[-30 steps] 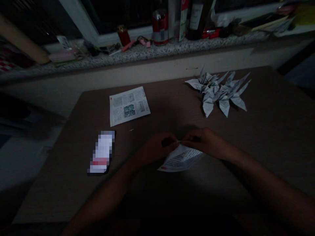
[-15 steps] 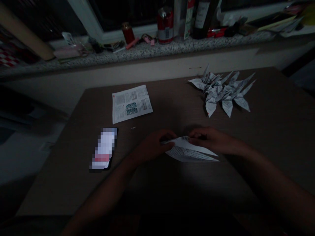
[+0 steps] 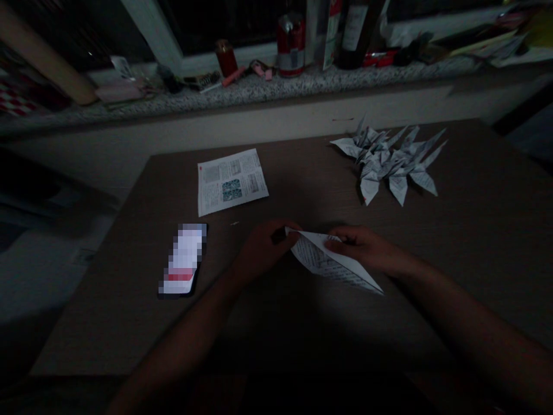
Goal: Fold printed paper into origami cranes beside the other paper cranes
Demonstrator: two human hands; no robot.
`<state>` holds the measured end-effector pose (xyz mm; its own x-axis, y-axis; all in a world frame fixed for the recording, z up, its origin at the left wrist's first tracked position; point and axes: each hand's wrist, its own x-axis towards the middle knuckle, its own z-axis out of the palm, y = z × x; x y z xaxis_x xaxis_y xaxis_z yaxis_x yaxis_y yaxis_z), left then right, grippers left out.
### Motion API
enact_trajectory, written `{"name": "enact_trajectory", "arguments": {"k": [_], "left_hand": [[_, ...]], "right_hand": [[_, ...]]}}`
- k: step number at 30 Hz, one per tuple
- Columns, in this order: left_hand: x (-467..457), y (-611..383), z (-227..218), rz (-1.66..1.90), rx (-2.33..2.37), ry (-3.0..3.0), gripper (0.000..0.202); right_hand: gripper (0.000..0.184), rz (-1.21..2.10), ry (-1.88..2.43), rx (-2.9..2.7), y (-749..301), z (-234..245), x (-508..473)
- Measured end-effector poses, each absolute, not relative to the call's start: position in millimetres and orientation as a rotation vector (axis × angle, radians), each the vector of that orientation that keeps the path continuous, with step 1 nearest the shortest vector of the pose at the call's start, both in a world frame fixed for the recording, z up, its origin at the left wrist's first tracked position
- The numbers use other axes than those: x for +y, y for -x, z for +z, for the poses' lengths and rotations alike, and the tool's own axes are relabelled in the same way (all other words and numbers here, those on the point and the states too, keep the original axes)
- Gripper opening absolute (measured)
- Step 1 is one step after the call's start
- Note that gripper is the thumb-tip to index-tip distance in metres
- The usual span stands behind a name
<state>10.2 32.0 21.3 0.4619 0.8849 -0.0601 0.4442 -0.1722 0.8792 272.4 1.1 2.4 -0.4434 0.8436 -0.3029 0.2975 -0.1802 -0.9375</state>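
Between my hands is a folded sheet of printed paper (image 3: 322, 257), long and pointed, its tip slanting down to the right. My left hand (image 3: 270, 242) pinches its upper left corner between thumb and fingers. On the upper right edge, my right hand (image 3: 360, 246) grips it with the thumb on top and the fingers behind, partly hidden. Beyond my right hand lies a cluster of folded paper pieces (image 3: 389, 161) with pointed petals, in the same kind of printed paper. A flat printed sheet (image 3: 233, 181) lies at the back left.
A phone (image 3: 184, 259) with a lit, blurred screen lies left of my left arm on the brown table (image 3: 129, 230). Behind it runs a stone windowsill (image 3: 190, 105) holding a red can (image 3: 291, 46), a dark bottle (image 3: 352, 34), a small red jar (image 3: 226, 57) and clutter.
The folded paper has turned so its right tip points lower, and its two spread points now lie closer together. My left hand has shifted slightly up and left along with its corner.
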Motion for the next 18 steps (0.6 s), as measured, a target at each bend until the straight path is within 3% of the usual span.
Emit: {"name": "enact_trajectory", "arguments": {"k": [18], "left_hand": [[32.6,-10.2,21.1,0.708,1.076,-1.585,0.019]], "right_hand": [[0.04,1.663,1.304,-1.611,-269.7,3.7,-6.4]]}}
